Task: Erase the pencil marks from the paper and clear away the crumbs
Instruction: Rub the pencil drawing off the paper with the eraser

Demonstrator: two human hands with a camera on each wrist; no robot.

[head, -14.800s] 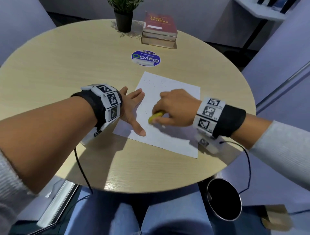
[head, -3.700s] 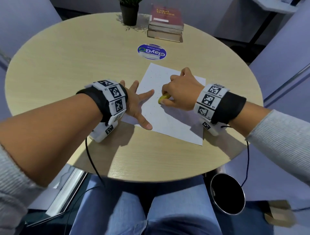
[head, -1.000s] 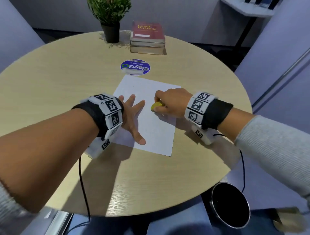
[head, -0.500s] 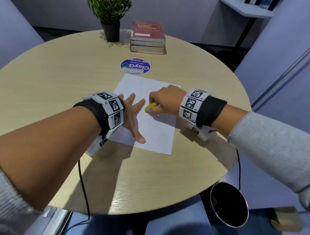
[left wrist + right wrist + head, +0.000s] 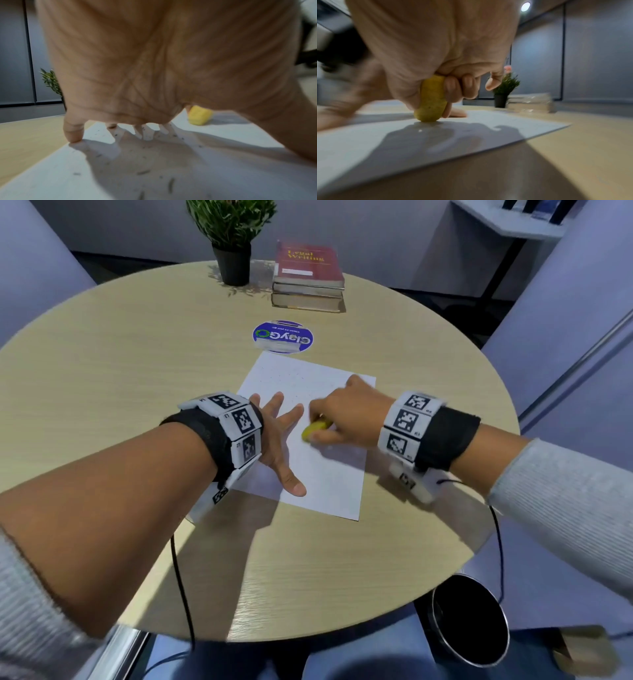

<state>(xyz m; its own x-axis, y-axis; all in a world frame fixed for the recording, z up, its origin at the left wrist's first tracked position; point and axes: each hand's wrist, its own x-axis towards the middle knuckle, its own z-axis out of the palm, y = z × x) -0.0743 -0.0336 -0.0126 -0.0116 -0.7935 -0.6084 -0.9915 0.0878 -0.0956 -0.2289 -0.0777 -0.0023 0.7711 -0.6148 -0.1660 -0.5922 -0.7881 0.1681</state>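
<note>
A white sheet of paper [image 5: 329, 481] lies on the round wooden table [image 5: 137, 378]. My left hand [image 5: 277, 440] rests spread flat on the sheet's left part, fingers straight, pressing it down. My right hand [image 5: 346, 416] grips a yellow eraser [image 5: 315, 430], whose tip touches the paper near the middle. In the right wrist view the eraser [image 5: 431, 100] stands on end between thumb and curled fingers. Dark eraser crumbs [image 5: 144, 171] lie scattered on the paper [image 5: 223, 135] under and around my left hand [image 5: 137, 67]. Small specks [image 5: 284, 378] dot the sheet's far part.
A round blue sticker [image 5: 283, 336] lies just beyond the paper. Farther back stand a potted plant [image 5: 233, 237] and a stack of books [image 5: 308, 277]. A dark metal bin [image 5: 469, 618] stands on the floor at the table's near right edge.
The right hand has shifted the eraser slightly back and forth across the middle of the paper. The left hand stays spread on the sheet.
</note>
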